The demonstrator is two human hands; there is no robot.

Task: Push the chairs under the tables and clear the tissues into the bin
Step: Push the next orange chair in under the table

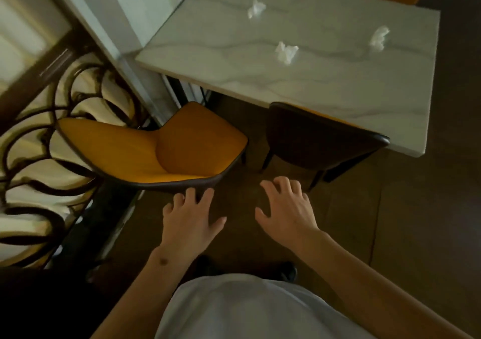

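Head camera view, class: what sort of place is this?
Probably a restaurant or café: a marble-topped table strewn with crumpled tissues, matching orange-seated chairs, and an ornate scrollwork partition.

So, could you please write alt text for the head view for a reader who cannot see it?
Two bare, open hands reach forward: the left hand at the back edge of a pulled-out yellow chair, the right hand above the floor. Beyond, a dark chair sits partly under a marble table bearing three crumpled tissues.
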